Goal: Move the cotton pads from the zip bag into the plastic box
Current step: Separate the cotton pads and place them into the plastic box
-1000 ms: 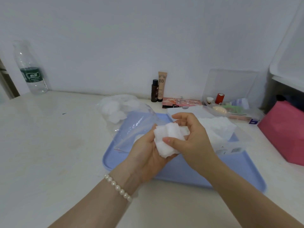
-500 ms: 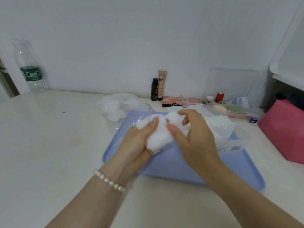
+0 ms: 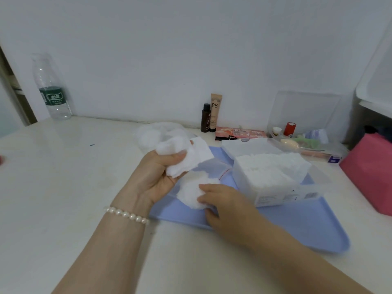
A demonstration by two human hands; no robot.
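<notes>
Illumination is soft, even and moderately bright, with a cool grey-white cast on the wall [image 3: 191, 49]. No distinct light source is visible. Shadows are faint and diffuse, showing only as slight darkening under the forearms on the bench [image 3: 63, 187]. The bench surface carries a mild sheen without hard glare. Wide-angle distortion bends the bottle [image 3: 52, 88] and the frame edges. Overall sharpness is low; the right hand [image 3: 224, 205] shows slight motion blur.
</notes>
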